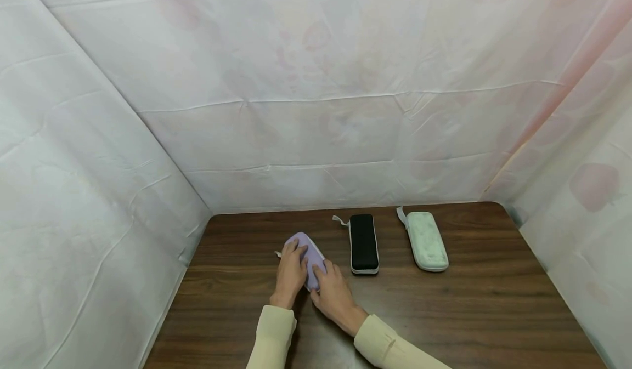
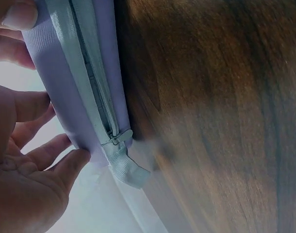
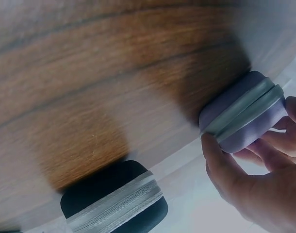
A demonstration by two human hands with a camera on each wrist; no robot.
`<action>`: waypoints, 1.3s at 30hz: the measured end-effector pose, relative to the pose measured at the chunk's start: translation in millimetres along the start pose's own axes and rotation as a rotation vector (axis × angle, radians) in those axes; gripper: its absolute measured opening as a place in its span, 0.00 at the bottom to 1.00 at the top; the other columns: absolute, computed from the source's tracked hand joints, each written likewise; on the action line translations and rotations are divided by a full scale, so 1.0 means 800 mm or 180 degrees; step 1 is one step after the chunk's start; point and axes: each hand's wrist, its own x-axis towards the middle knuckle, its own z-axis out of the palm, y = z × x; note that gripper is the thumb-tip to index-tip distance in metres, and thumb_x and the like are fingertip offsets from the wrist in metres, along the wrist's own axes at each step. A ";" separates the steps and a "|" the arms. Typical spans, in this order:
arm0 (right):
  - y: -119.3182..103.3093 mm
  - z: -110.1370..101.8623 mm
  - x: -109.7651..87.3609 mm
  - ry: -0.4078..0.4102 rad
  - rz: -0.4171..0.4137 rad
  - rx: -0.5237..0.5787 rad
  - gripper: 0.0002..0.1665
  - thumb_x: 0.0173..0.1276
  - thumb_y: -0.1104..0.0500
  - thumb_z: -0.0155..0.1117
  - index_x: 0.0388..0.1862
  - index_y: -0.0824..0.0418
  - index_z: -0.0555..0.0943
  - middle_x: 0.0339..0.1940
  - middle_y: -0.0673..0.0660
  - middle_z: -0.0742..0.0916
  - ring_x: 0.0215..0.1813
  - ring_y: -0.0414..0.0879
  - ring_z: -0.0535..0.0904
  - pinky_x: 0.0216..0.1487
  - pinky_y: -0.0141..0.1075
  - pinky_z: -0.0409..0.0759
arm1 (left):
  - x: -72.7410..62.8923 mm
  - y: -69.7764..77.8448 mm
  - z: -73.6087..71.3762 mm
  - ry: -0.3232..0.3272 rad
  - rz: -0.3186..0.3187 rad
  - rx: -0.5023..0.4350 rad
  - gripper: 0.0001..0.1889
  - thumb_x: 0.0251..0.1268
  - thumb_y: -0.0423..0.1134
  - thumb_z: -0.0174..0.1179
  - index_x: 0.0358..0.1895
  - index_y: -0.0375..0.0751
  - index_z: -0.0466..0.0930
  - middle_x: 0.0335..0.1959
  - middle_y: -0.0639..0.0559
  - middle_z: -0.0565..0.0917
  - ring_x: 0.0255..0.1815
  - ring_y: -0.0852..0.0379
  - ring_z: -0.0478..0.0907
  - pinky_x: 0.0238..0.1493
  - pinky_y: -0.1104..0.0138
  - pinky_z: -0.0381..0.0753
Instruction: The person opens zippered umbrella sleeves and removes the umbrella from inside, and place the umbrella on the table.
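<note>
So, the purple case (image 1: pixel 314 256) is right under both hands on the table (image 1: pixel 237 303), long axis slanting from far left to near right. Left hand (image 1: pixel 290 270) has bent fingers gripping the farther part; right hand (image 1: pixel 337 297) pinches the nearer end, thumb by the zip (image 3: pixel 249 109), so neither grip's spread wide. Black case (image 1: pixel 364 243) sits off to the right, nearer the right hand.

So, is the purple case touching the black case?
Apart: the head view shows a strip of bare table between the purple case and the black case.
</note>
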 end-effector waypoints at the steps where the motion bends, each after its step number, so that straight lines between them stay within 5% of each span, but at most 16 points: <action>1: 0.000 0.000 0.000 -0.0001 0.0001 0.0019 0.33 0.60 0.54 0.81 0.63 0.64 0.85 0.56 0.65 0.83 0.50 0.57 0.83 0.42 0.47 0.87 | 0.000 0.000 0.000 -0.0009 0.0003 -0.0016 0.17 0.68 0.25 0.66 0.59 0.28 0.86 0.71 0.32 0.76 0.77 0.33 0.68 0.72 0.45 0.73; 12: 0.000 0.000 -0.002 0.0035 -0.0012 0.0140 0.32 0.58 0.54 0.85 0.61 0.63 0.87 0.52 0.63 0.83 0.44 0.55 0.79 0.43 0.44 0.84 | -0.004 0.009 0.003 0.0080 -0.0171 -0.0137 0.16 0.69 0.24 0.66 0.58 0.32 0.88 0.69 0.29 0.73 0.71 0.32 0.69 0.61 0.43 0.81; 20: 0.000 0.007 -0.008 0.0069 -0.0008 0.0273 0.28 0.58 0.61 0.84 0.58 0.63 0.88 0.54 0.66 0.83 0.49 0.58 0.82 0.48 0.47 0.86 | -0.004 0.011 0.006 0.0117 -0.0089 -0.0053 0.16 0.68 0.23 0.65 0.56 0.35 0.89 0.67 0.33 0.78 0.70 0.34 0.72 0.58 0.43 0.83; 39: 0.004 0.009 -0.005 0.0077 0.0022 0.0453 0.26 0.58 0.64 0.83 0.57 0.61 0.89 0.51 0.63 0.82 0.47 0.56 0.81 0.50 0.45 0.85 | -0.002 0.012 0.007 0.0086 -0.0014 -0.0096 0.16 0.70 0.21 0.62 0.56 0.35 0.89 0.68 0.35 0.80 0.72 0.36 0.73 0.67 0.44 0.78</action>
